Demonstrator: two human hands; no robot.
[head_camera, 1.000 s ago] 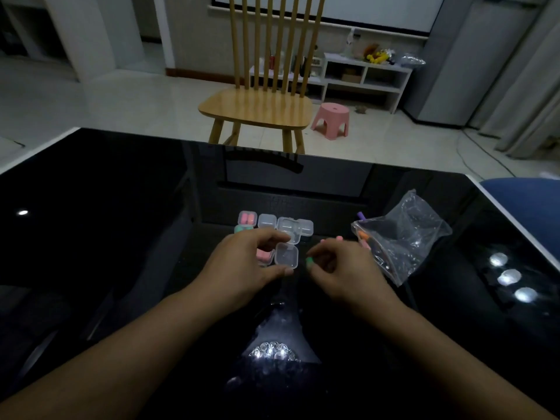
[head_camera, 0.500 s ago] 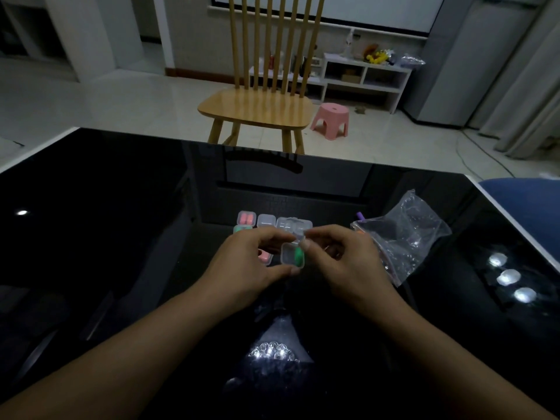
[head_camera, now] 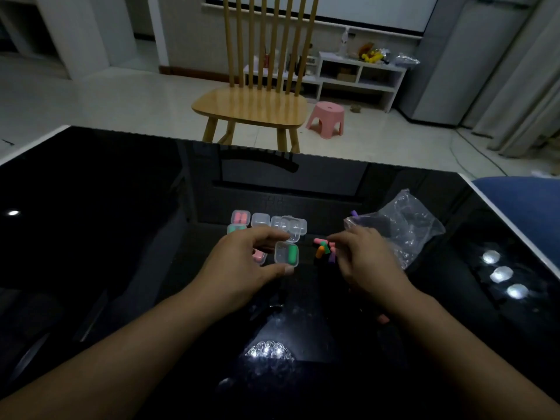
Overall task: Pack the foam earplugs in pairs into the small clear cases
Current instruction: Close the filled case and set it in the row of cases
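Moved since half a second back: right hand (head_camera: 363,256), away from the open case and out to the loose earplugs beside the bag; one green earplug (head_camera: 292,253) left lying in the case's right half.

Largest first. Black glossy table (head_camera: 121,237), bearing everything, far edge towards the wooden chair (head_camera: 251,101), right edge close beyond the bag. Crumpled clear bag (head_camera: 403,225) well right of centre, partly behind the right hand. Left hand (head_camera: 242,268), thumb and forefinger curled round the open case (head_camera: 286,253), gripping it near and far. Right hand with fingers bent down over the pile; whether already pinching one, cannot tell. Row of small cases (head_camera: 272,221) just beyond the left hand, the leftmost holding a pink pair, a green-filled one below it. Pile of loose earplugs (head_camera: 322,248), pink, orange, green and purple, just right of the open case.

Step in hand, by judgement: finding the second plug of a pair. Next move calls for a green one, then a short carry leftward into the empty half and closing the lid. Plenty of bare table near and left; little room right, with the bag crowding.
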